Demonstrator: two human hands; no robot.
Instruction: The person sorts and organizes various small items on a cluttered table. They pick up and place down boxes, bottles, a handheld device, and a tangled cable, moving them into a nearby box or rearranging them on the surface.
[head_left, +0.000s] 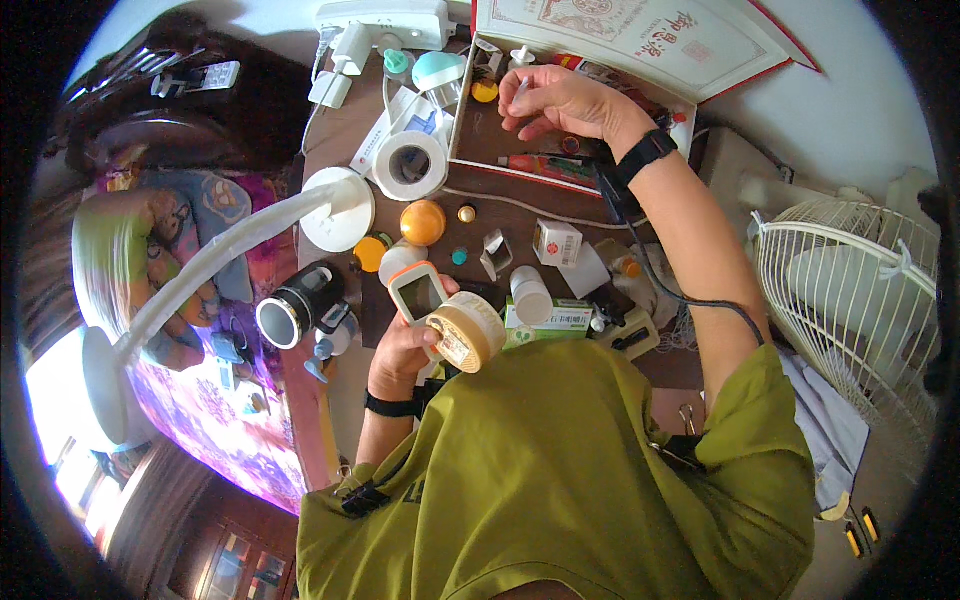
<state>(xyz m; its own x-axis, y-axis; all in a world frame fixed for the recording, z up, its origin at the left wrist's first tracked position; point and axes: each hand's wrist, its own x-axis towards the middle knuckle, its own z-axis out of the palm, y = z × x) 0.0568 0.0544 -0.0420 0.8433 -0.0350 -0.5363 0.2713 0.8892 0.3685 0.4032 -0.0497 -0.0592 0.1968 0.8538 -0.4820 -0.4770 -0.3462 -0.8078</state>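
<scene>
My left hand (409, 341) holds a round jar with a tan lid (466, 332) and a white handheld device with an orange rim and dark screen (417, 293), close to my chest. My right hand (551, 101) is raised over an open shallow box (469, 150) with a white rim. Its fingers are pinched together around a small whitish item (522, 88), too small to identify. Inside the box lie a red and green tube (551, 166), a yellow-orange cap (484, 91) and other small things.
A roll of white tape (409, 166), a desk lamp base (337, 209), an orange ball-like object (423, 223), a black cup (300, 304), a white bottle (531, 295) and small cartons crowd the desk. A caged fan (847, 277) stands at the right. A cable crosses my right forearm.
</scene>
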